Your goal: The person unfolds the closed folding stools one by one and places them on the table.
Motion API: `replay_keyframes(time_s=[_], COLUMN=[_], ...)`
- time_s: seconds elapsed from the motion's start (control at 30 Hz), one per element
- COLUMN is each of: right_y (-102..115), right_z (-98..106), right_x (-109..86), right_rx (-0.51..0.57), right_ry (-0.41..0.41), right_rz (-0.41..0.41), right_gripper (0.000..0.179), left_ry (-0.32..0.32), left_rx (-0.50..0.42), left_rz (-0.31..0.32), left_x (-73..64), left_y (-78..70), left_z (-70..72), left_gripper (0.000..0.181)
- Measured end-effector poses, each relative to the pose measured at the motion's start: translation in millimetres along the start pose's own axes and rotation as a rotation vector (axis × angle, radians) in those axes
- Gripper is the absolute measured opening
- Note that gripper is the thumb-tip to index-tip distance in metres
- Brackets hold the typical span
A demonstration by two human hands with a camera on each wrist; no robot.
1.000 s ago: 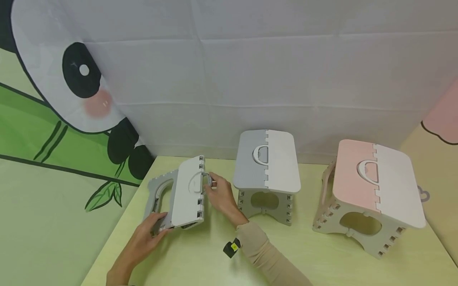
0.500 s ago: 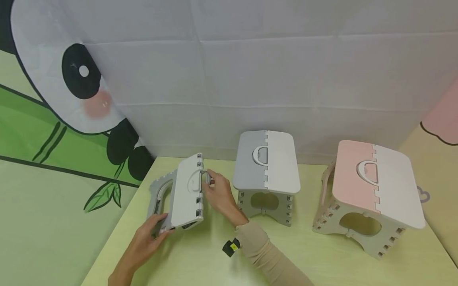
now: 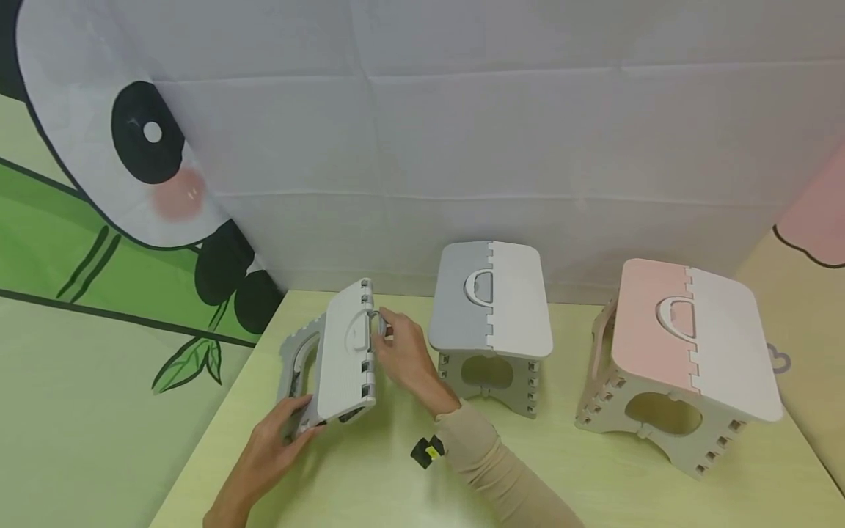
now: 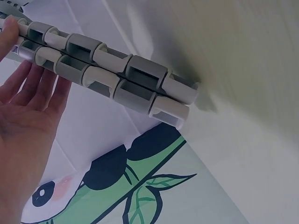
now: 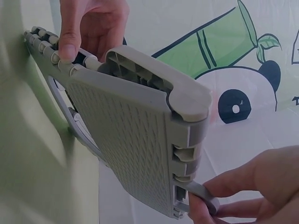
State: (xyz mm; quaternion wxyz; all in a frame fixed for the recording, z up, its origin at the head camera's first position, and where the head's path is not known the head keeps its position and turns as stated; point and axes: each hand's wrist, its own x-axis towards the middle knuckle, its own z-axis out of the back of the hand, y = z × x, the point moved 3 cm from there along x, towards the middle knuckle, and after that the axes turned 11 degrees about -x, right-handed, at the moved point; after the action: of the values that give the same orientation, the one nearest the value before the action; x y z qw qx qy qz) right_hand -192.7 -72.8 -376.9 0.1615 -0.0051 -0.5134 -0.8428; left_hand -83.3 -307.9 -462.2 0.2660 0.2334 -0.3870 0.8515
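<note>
A folded grey-and-white plastic step stool [image 3: 343, 359] is tilted up on the left side of the table. My right hand [image 3: 405, 356] pinches the loop handle [image 5: 203, 193] on the stool's hinged edge between thumb and fingers. At the stool's near side, my left hand [image 3: 267, 447] grips the grey leg part. The left wrist view has its fingers [image 4: 35, 86] wrapped around one end of the interlocking hinge row [image 4: 98, 65]. In the right wrist view, the ribbed panel [image 5: 131, 135] faces the camera and the leg panels lie folded together.
A blue-grey and white stool [image 3: 491, 297] stands unfolded at the table's middle. Farther right is a larger pink and white stool [image 3: 700, 337], also unfolded. Behind the pale table [image 3: 389, 488] hangs a white cloth [image 3: 462, 147] with a panda print at left.
The folded stool has tilted up slightly, its far hinged corner and handle shifting a little away. Its leg end and my left hand have moved slightly right. Both grips stay the same.
</note>
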Motion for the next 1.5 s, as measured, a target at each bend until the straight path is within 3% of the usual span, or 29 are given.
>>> replay_keyframes(time_s=[0.33, 0.6, 0.8, 1.1, 1.5], right_y=[10, 16, 20, 27, 37], right_z=[12, 18, 19, 23, 26], right_x=[0.2, 2.5, 4.3, 7.5, 9.5], right_rx=[-0.039, -0.088, -0.084, -0.045, -0.031], right_ry=[0.045, 0.034, 0.054, 0.076, 0.098], right_rz=[0.006, 0.050, 0.065, 0.064, 0.057], right_gripper=[0.048, 0.048, 0.047, 0.045, 0.044], left_ry=[-0.017, -0.032, -0.038, -0.062, -0.074], left_rx=[0.002, 0.008, 0.009, 0.013, -0.014], left_rz=[0.024, 0.076, 0.107, 0.096, 0.153], left_x=[3.3, 4.7, 4.6, 6.8, 7.8], left_y=[-9.7, -17.1, -20.6, -26.6, -31.5], left_z=[-5.4, -10.1, -11.7, -13.8, -18.0], left_gripper=[0.064, 0.061, 0.059, 0.059, 0.059])
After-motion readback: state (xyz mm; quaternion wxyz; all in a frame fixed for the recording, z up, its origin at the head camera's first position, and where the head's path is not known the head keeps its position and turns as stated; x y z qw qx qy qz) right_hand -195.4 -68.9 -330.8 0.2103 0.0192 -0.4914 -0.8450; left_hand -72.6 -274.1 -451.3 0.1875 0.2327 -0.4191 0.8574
